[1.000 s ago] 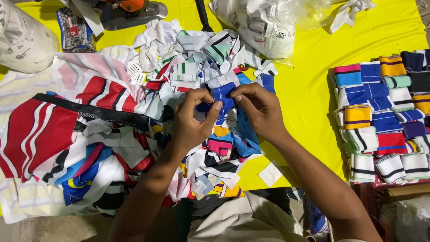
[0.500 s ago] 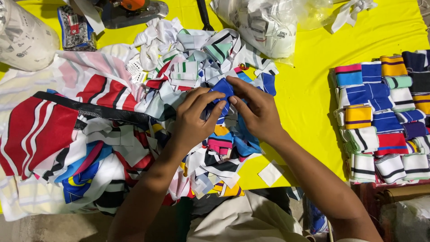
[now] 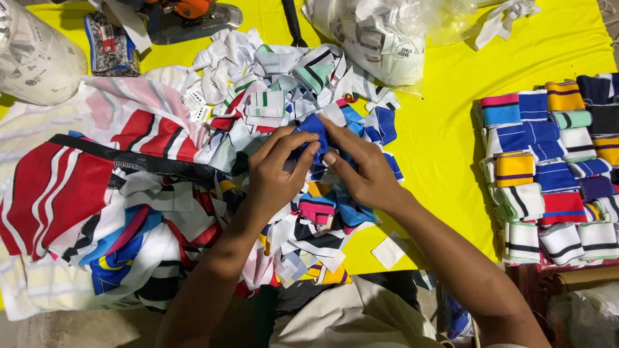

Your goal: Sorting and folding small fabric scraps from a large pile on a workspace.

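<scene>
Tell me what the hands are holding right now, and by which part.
Both hands, left hand and right hand, pinch a small blue fabric piece at its top edge, fingertips meeting above the scrap pile.

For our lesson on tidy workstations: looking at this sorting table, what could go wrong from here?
1. Both the left hand and right hand pinch one blue fabric piece over a loose scrap pile; neighbouring scraps may get dragged along.
2. The white paper square lies near the yellow table edge and could slip off.
3. The folded stacks sit close together, so colours might mix.
</scene>
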